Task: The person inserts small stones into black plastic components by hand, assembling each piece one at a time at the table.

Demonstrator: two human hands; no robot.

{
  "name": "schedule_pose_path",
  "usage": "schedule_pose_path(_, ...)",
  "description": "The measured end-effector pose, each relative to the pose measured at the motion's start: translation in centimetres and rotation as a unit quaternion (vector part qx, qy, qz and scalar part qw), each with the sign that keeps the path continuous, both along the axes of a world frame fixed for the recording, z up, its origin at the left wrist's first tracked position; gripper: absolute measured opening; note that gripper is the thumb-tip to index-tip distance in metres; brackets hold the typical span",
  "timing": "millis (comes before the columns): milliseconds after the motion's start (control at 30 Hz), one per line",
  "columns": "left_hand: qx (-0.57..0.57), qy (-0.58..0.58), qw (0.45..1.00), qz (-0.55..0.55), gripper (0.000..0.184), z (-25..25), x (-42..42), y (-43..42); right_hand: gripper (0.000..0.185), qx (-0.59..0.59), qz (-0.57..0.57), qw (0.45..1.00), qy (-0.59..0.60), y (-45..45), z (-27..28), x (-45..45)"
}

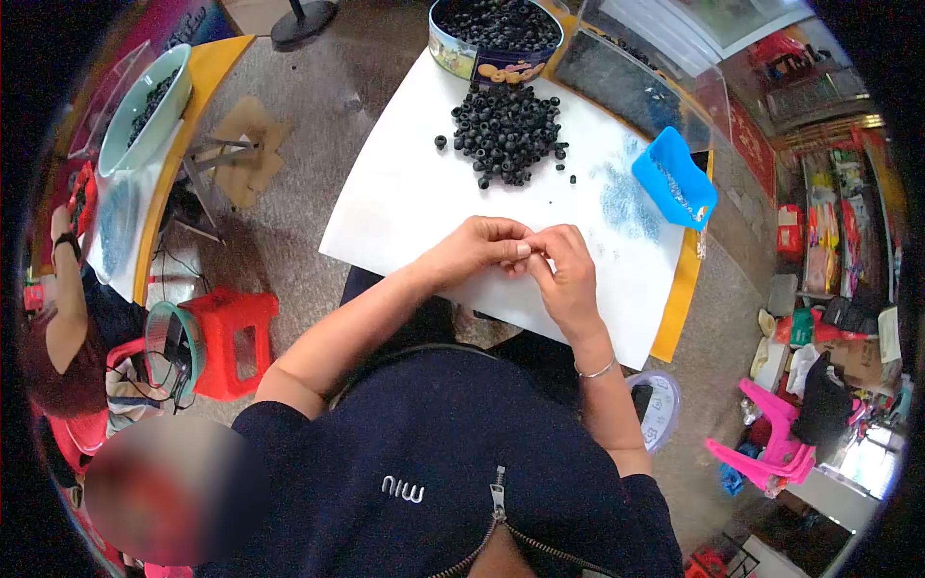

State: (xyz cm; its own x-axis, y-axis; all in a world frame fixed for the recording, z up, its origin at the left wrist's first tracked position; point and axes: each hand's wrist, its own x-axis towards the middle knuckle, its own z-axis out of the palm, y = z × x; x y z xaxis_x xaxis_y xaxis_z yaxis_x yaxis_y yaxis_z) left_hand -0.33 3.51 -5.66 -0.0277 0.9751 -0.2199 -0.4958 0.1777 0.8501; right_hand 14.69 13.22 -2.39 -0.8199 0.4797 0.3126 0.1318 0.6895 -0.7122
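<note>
My left hand (482,252) and my right hand (567,275) meet above the near part of the white table top (385,207). The fingertips of both are pinched together, and whatever lies between them is hidden or too small to name. Beyond my hands a loose pile of small black ring-like pieces (506,135) is spread on the white surface, with a few strays around it. Right of the pile, many tiny bluish grains (626,197) are scattered. A blue scoop-shaped tray (670,178) holding small clear bits sits at the right edge.
A printed tin (496,67) full of black pieces stands at the back, beside a clear plastic bin (617,87). At left, another person's arm (67,299) is by a second table with a pale green basin (145,116). A red stool (231,337) stands on the floor.
</note>
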Motion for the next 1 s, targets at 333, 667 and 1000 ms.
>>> schedule_pose_path(333,-0.012,-0.173,0.983,0.064,0.026,-0.7,-0.2,-0.2,0.013,-0.093,-0.071,0.993,0.007,-1.5,1.3,0.8)
schedule_pose_path(667,0.046,-0.227,0.968,0.1,0.026,-0.3,-0.8,-0.3,0.011,-0.025,-0.063,0.998,0.008,-1.4,0.8,1.5)
schedule_pose_path(1000,0.108,-0.303,0.944,0.072,0.026,1.0,-0.6,-0.8,0.008,-0.045,-0.065,0.997,0.021,-1.7,1.0,1.1)
